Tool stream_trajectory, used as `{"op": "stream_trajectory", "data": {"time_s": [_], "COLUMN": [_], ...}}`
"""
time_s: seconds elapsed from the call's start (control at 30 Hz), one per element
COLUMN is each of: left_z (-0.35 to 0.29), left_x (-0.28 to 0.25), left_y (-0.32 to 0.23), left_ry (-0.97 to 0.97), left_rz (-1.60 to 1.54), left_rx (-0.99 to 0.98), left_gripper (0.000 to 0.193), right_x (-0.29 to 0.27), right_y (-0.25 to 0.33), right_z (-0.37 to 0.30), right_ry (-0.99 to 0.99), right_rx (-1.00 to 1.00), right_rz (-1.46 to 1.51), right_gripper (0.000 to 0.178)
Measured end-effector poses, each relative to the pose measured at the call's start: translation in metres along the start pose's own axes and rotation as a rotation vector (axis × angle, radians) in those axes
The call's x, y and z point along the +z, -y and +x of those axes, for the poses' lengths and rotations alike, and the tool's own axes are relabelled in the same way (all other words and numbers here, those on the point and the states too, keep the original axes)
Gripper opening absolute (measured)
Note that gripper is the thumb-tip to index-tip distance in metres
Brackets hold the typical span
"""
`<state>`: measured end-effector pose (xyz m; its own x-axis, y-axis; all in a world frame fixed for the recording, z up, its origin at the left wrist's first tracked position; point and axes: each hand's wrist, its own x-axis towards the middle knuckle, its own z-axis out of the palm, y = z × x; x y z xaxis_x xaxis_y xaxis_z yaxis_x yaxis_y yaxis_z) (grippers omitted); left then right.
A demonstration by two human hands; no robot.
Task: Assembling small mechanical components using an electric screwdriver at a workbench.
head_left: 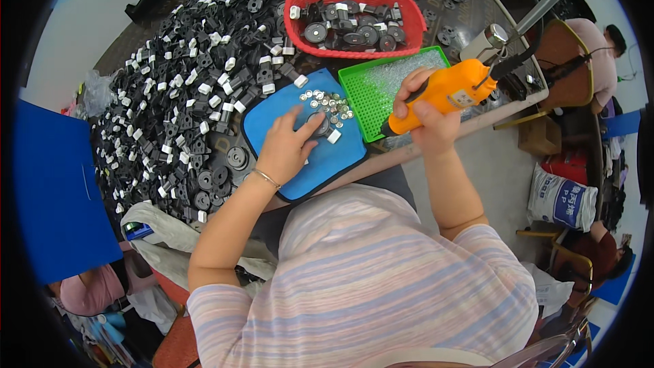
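Note:
On the blue mat (269,125), my left hand (285,148) has its fingers at the rim of a black round plastic part (319,125); one finger is stretched apart from the others. A small white block (334,136) lies at that part's near side. Just beyond it is a cluster of small shiny metal pieces (331,103). My right hand (436,119) is wrapped around an orange electric screwdriver (446,92), whose dark tip end points down-left over the near edge of a green tray (361,95). Small clear pieces (402,67) fill part of this tray.
A red basket (294,24) of black parts stands beyond the mat. Heaps of black parts with white ends (184,88) cover the table's left and far areas. A metal flask (485,42) stands right of the tray, near the screwdriver's cord (521,58). Other people sit nearby.

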<state>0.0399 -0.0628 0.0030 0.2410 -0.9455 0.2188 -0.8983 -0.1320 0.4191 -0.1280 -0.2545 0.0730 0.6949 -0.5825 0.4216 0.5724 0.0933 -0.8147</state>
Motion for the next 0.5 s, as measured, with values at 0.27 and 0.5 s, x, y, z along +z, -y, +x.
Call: {"op": "stream_trajectory", "data": {"time_s": [0.27, 0.5], "left_z": [0.027, 0.132], "left_x": [-0.010, -0.084], "left_y": [-0.011, -0.017], "left_ry": [0.243, -0.216], "left_rz": [0.184, -0.100], "left_rx": [-0.005, 0.193], "left_gripper": [0.051, 0.052], "right_x": [0.001, 0.004], "right_y": [0.000, -0.001], "right_z": [-0.003, -0.003], "right_ry": [-0.012, -0.051], "right_rx": [-0.005, 0.028], "right_rz": [-0.035, 0.002], "right_gripper": [0.029, 0.029]}}
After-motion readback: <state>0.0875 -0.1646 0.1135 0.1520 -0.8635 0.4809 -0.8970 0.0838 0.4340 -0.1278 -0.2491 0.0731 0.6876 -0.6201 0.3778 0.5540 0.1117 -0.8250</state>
